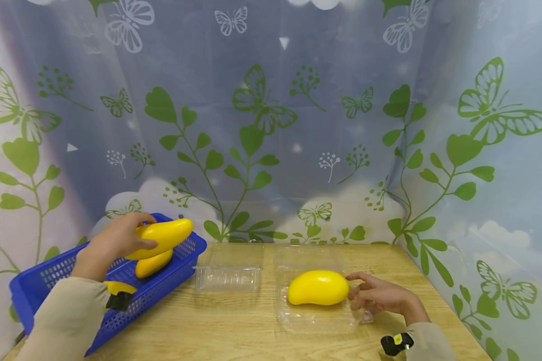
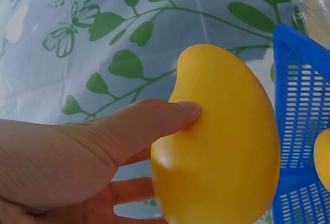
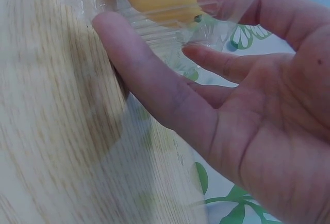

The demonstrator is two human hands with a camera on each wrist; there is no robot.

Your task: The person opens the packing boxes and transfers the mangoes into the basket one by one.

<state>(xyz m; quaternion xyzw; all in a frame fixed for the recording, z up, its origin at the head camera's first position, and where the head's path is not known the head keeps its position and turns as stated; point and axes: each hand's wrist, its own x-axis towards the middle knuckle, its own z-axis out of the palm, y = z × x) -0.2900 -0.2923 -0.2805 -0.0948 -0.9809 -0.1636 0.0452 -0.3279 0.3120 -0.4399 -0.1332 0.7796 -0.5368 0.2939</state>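
My left hand point(image 1: 113, 243) gripped a mango point(image 1: 162, 236) above the basket point(image 1: 36, 288), another mango point(image 1: 152, 264) lying just beneath. My right hand point(image 1: 379, 296), fingers loose, touched the clear tray point(image 1: 316, 318) holding a third mango point(image 1: 318, 288).

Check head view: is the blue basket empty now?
No, one yellow mango lies in the blue basket under the mango gripped by the left hand.

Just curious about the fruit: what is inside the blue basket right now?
One yellow mango lies inside the blue basket. The left hand grips a second mango just above it. The arm's sleeve covers the basket's near part, so anything there is hidden.
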